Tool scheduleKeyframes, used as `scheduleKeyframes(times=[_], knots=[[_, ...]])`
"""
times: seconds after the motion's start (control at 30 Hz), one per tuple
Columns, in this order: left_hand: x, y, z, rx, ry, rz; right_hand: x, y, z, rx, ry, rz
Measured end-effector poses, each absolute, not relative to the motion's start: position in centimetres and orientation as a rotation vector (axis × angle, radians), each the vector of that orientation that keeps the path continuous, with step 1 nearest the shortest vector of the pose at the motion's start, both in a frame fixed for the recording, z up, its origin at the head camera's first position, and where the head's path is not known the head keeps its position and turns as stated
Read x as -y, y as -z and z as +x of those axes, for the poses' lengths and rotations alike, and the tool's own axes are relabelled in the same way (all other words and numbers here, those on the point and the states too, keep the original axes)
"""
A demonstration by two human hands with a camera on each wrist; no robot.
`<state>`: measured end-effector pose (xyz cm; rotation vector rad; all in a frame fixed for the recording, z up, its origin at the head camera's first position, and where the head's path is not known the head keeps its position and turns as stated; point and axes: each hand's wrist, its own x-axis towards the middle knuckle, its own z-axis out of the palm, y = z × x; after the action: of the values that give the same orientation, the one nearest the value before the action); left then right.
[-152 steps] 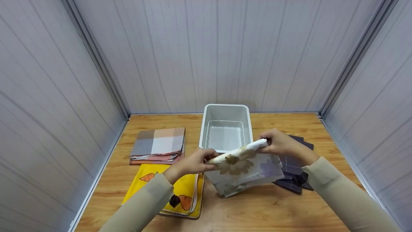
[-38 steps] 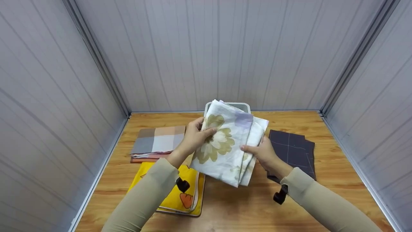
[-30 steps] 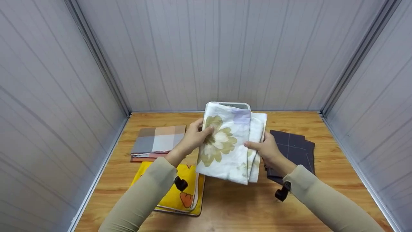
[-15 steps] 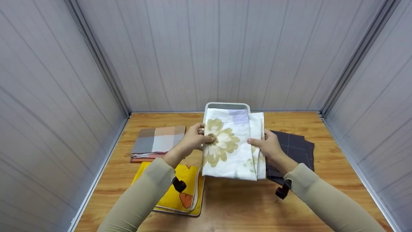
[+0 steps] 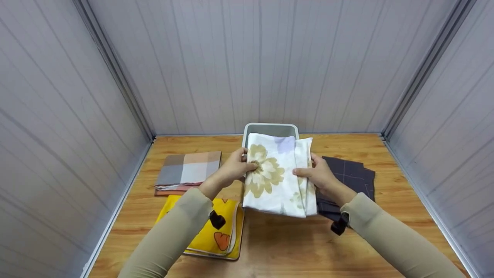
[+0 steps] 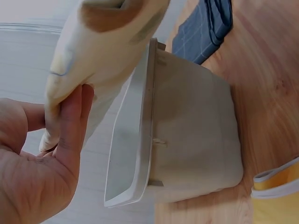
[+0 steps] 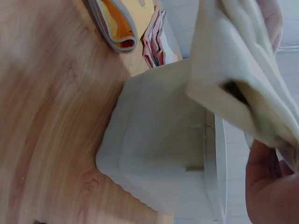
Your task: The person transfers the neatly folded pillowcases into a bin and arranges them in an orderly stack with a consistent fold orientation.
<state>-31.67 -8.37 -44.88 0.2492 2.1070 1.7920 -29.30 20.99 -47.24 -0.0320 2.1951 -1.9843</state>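
Note:
A folded white cloth [image 5: 270,177] with a beige flower and a lilac patch is held up in front of the grey bin [image 5: 272,127], overlapping much of it in the head view. My left hand [image 5: 230,168] grips its left edge, thumb on top over the flower and fingers underneath. On the opposite edge, my right hand [image 5: 323,177] pinches the layers, thumb above. The left wrist view has the cloth [image 6: 100,51] raised beside the bin's rim [image 6: 147,116], fingers curled around the fold. In the right wrist view, the cloth [image 7: 224,65] hangs above the bin wall [image 7: 159,126].
Folded cloths lie on the wooden table [image 5: 285,251]: a checked one [image 5: 189,168] at left, a yellow one with carrots [image 5: 212,235] nearer, and a dark lined one [image 5: 353,173] at right. Panel walls [image 5: 262,65] enclose the back and sides.
Five seconds ago the cloth hung from both hands, lower and nearer. Since then it has been turned flower side up, then straightened from a tilt; over the last half second it shifts only slightly.

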Motion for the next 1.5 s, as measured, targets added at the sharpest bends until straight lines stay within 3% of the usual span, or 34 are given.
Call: scheduleKeyframes(times=[0.23,1.5], knots=[[8.4,45.4,-31.9,-2.080,-1.805,0.220,-20.9,47.4,-29.2,-2.204,1.859,-0.205],[8.2,42.4,-36.9,-2.253,-2.018,0.076,-19.9,41.9,-36.1,-2.447,1.853,-0.102]])
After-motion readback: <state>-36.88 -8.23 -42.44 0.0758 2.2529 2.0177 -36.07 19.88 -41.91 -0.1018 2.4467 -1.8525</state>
